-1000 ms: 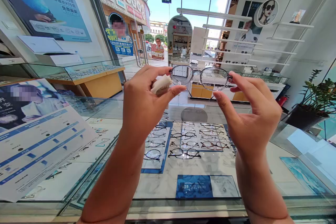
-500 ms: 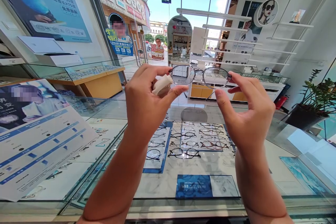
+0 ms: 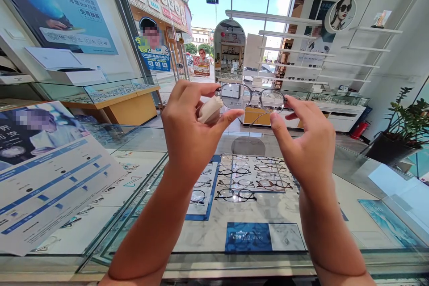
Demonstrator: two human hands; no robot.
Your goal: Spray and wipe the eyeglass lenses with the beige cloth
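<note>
Held up in front of me is a pair of eyeglasses [image 3: 255, 93] with round clear lenses and a thin dark frame. My left hand [image 3: 192, 127] grips the frame's left end between fingers and thumb side. Tucked in that same hand is a crumpled whitish cloth [image 3: 211, 111], just beside the left lens. My right hand [image 3: 306, 136] pinches the right end of the frame, its thumb near the lower rim of the right lens. The glasses are turned, so the right lens looks smaller than the left. One temple arm hangs down behind the lenses.
Below my arms lies a glass display counter [image 3: 197, 257] with rows of eyeglasses [image 3: 236, 194] inside and a blue-and-white sign [image 3: 264, 237]. A printed leaflet board [image 3: 50, 178] stands at left. A potted plant [image 3: 398, 129] and a fire extinguisher [image 3: 359, 129] are at right.
My right hand has moved left and slightly toward the left hand, turning the glasses so the right lens sits farther back. My left hand has shifted slightly right.
</note>
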